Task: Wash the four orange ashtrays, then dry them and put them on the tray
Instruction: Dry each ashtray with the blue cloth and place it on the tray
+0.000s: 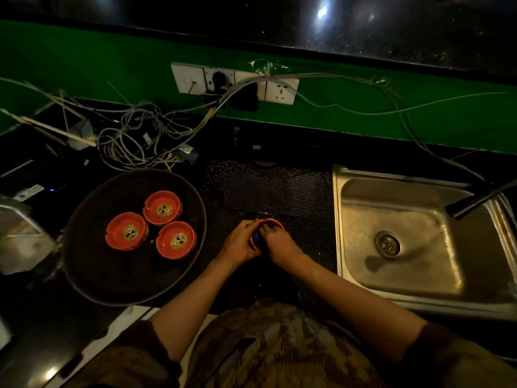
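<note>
Three orange ashtrays sit on a round dark tray at the left, each with a pale printed mark inside. A fourth orange ashtray is held tilted over the black mat, between both hands. My left hand grips its left side. My right hand presses a dark blue cloth or sponge into it. The ashtray's inside is mostly hidden by my fingers.
A steel sink with a drain lies at the right, a dark tap over its far corner. A black dotted mat covers the counter. Tangled cables and a socket strip sit behind the tray.
</note>
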